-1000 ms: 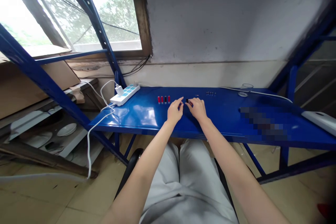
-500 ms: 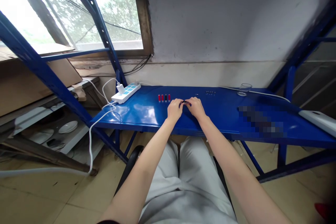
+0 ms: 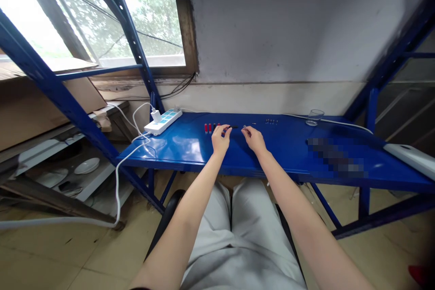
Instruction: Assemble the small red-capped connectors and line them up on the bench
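My left hand (image 3: pixel 220 141) is closed in a pinch on a thin dark stick-like piece (image 3: pixel 233 127), which points right from the fingertips. A short gap separates it from my right hand (image 3: pixel 255 139), whose fingers pinch a small pale, clear-looking piece (image 3: pixel 244 127). Both hands are just above the blue table (image 3: pixel 180 145). Beside my left hand stands a short row of small cylinders, red (image 3: pixel 205 128) and dark, with pale lower ends; my fingers partly cover the row. A tiny light-coloured bit (image 3: pixel 254 123) lies behind my right hand.
Several tiny metallic parts (image 3: pixel 271 122) lie in a row at the back. A clear glass (image 3: pixel 314 117) stands right of them. A white power strip (image 3: pixel 163 121) with a plug and cord is at the left end. A blurred dark object (image 3: pixel 336 156) lies at right.
My hands were together at one dark piece and are now apart. The dark piece stays with my left hand, which moved left; a small pale piece shows in my right fingers.
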`<state>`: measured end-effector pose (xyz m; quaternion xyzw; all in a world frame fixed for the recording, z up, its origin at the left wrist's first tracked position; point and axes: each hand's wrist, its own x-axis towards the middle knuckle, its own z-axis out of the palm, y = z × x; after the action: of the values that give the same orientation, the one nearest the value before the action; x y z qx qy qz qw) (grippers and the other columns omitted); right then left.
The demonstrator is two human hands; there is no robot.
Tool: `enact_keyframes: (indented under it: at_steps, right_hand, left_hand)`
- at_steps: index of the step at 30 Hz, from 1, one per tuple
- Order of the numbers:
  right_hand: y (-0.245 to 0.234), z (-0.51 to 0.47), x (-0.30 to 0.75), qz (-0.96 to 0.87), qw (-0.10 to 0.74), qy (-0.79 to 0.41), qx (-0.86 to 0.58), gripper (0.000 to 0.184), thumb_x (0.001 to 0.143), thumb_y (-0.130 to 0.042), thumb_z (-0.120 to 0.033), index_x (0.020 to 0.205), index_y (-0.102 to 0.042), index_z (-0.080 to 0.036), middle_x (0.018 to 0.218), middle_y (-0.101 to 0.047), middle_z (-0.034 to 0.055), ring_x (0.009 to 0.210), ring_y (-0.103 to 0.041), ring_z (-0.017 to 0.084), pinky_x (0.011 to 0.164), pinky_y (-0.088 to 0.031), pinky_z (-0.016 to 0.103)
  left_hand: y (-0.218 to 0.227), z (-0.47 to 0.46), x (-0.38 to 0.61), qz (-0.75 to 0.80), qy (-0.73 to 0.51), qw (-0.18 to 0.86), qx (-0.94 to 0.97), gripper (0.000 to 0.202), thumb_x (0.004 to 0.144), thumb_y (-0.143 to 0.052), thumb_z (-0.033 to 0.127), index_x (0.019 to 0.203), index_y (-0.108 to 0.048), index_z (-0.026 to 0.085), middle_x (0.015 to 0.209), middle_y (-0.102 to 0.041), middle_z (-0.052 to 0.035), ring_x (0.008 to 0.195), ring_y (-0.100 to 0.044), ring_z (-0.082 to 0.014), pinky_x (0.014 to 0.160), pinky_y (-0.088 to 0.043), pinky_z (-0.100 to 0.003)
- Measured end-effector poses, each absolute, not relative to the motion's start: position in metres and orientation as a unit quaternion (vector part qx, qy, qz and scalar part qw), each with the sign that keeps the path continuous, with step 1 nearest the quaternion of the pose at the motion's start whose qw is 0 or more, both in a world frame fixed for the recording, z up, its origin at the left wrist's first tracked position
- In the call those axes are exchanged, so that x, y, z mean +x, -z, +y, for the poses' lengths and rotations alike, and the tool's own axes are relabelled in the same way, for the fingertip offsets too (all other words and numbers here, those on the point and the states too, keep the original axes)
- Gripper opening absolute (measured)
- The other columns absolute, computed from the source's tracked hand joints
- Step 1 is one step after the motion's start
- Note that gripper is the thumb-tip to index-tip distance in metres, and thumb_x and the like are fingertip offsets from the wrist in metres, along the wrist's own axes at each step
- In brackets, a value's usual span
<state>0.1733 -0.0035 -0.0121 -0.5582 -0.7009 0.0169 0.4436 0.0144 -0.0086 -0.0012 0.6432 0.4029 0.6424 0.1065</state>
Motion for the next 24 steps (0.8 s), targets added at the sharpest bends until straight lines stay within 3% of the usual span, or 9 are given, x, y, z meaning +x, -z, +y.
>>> enact_keyframes:
  at_steps: [24]
  right_hand:
    - [0.0087,-0.0097,0.1688,-0.708,0.359,0.046,-0.607,0.03,0.085,-0.041,-0.031,0.097,-0.066,-0.019,0.082,-0.064,0.0081,0.071,-0.057,0.017,0.062,-0.042,0.027]
  left_hand:
    - [0.0018,-0.0108,0.0144,0.402,-0.598,0.12,0.683,0.023,0.083,-0.051,0.034,0.093,-0.065,0.019,0.084,-0.063,-0.0045,0.068,-0.055,-0.0105,0.069,-0.047,-0.024]
